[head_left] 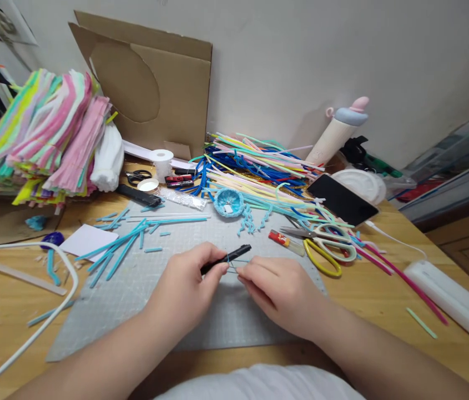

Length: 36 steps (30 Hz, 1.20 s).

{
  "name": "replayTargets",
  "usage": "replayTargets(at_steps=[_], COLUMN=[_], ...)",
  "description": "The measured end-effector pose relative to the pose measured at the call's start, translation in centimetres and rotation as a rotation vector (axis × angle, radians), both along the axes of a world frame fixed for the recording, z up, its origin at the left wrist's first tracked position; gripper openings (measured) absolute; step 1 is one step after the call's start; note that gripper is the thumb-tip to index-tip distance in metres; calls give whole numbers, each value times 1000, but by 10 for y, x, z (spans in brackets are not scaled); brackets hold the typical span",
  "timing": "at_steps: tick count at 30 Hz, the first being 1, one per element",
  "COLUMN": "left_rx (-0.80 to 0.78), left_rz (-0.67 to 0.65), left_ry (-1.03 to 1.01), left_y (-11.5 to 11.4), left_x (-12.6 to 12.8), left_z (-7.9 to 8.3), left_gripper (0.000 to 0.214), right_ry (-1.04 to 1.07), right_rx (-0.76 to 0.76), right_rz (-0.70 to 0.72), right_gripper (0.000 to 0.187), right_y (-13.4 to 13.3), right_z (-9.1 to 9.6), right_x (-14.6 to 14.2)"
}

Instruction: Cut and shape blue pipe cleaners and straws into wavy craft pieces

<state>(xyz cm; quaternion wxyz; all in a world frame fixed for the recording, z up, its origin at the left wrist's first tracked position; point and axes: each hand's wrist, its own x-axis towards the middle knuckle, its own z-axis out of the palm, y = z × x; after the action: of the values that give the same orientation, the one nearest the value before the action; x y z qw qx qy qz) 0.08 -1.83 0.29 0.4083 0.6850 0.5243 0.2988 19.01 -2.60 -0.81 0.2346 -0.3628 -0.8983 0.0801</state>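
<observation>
My left hand is closed round a slim black rod, perhaps a pen, whose tip points up to the right. A thin bluish strand loops round the rod and runs across to my right hand, which pinches it between thumb and fingers. Both hands are just above a grey cutting mat. Beyond them on the mat sit a small blue fuzzy bowl and curled light-blue pipe cleaners. Cut blue pieces lie scattered to the left.
Scissors and a red lighter lie right of my hands. Behind are heaped pipe cleaners, a phone and a cardboard sheet. Pipe cleaner bundles stand left. A white cable arcs at left; a power strip sits right.
</observation>
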Motion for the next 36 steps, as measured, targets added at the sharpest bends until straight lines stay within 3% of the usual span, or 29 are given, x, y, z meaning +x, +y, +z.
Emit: replayTargets(at_steps=[4, 7, 12, 16, 21, 24, 27, 32, 36], left_rx=[254, 318, 349, 196, -296, -454, -460, -462, -306], left_rz=[-158, -285, -423, -461, -320, -177, -82, -16, 97], left_ry=[418, 523, 441, 237, -153, -370, -475, -571, -435], left_y=[-1, 1, 1, -1, -1, 0, 2, 4, 4], left_x=[-4, -6, -7, -5, 0, 1, 1, 3, 4], left_z=[-1, 0, 4, 11, 18, 17, 14, 11, 7], left_gripper=[21, 25, 23, 17, 8, 11, 12, 15, 16], right_ry=[-44, 21, 182, 285, 392, 447, 430, 227, 104], right_rx=[74, 63, -80, -235, -320, -291, -260, -120, -45], right_rz=[27, 27, 44, 99, 119, 104, 126, 75, 28], right_gripper=[18, 16, 13, 11, 9, 10, 14, 10, 11], right_y=[-2, 2, 12, 16, 17, 17, 18, 14, 7], right_z=[4, 8, 13, 12, 9, 8, 8, 4, 0], right_x=[4, 10, 18, 19, 15, 15, 17, 13, 6])
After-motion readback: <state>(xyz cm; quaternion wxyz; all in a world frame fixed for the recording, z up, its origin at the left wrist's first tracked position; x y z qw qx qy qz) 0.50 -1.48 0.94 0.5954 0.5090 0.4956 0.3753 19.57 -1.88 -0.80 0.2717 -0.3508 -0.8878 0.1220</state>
